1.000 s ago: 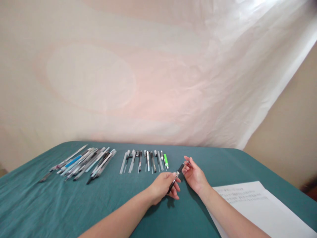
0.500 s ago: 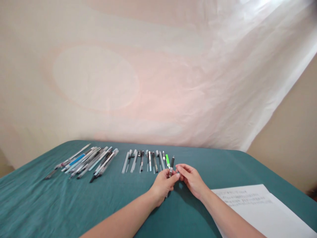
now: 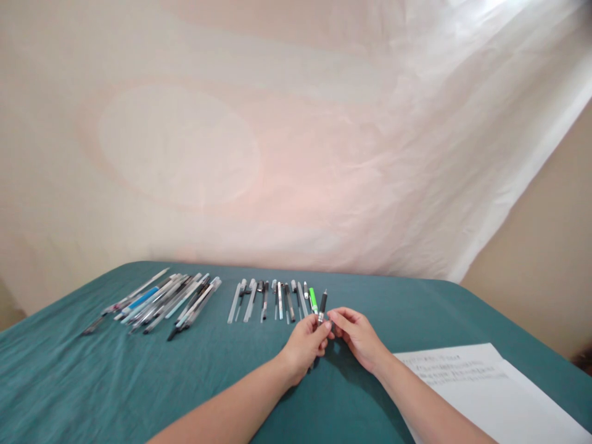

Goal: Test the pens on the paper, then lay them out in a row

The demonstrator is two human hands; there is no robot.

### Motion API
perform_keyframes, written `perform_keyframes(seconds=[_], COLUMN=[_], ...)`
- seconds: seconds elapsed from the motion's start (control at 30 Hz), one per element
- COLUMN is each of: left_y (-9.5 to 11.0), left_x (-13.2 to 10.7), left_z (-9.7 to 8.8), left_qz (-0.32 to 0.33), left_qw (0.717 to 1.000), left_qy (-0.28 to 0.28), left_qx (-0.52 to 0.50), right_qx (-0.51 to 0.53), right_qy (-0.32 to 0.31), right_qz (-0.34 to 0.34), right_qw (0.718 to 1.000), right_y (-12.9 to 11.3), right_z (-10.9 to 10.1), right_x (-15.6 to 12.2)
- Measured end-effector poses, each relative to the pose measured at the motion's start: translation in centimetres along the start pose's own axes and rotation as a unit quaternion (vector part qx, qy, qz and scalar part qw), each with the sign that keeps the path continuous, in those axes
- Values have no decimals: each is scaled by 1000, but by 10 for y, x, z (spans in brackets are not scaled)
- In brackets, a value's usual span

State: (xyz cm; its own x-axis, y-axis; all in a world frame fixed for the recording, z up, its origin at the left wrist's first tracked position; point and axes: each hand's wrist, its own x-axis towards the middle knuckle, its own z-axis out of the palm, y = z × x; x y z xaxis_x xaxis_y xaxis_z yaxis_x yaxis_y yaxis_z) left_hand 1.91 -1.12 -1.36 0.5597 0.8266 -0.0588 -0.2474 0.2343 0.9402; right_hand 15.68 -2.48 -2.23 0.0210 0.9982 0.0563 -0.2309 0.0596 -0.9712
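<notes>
My left hand is closed around a pen with a black grip, its bare tip pointing up and away from me. The lower part of the pen is hidden by my fingers. Close beside it, my right hand has thumb and fingertips pinched together; whatever they hold is too small to make out. Just beyond my left hand lies a row of pens and loose pen parts, with a bright green pen piece at its right end.
A heap of pens, one with a blue section, lies on the left of the green tablecloth. White paper sheets with handwriting are by my right forearm. A pale cloth hangs behind the table.
The pen in my left hand has shifted very slightly to the right. My right hand stays pinched beside it, almost unmoved.
</notes>
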Motion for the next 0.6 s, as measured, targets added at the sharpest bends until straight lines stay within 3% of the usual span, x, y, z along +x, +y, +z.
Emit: perform_keyframes(seconds=[0.4, 0.6], left_y=[-2, -1], left_x=[0, 1], left_z=[0, 0], left_qz=[-1, 1], left_qw=[1000, 1000], left_qy=[4, 26], left_qx=[19, -4], right_qx=[94, 55], right_qy=[39, 11], right_qz=[10, 16], right_qw=[995, 998], right_y=[4, -2], right_z=[-4, -1], right_x=[7, 2])
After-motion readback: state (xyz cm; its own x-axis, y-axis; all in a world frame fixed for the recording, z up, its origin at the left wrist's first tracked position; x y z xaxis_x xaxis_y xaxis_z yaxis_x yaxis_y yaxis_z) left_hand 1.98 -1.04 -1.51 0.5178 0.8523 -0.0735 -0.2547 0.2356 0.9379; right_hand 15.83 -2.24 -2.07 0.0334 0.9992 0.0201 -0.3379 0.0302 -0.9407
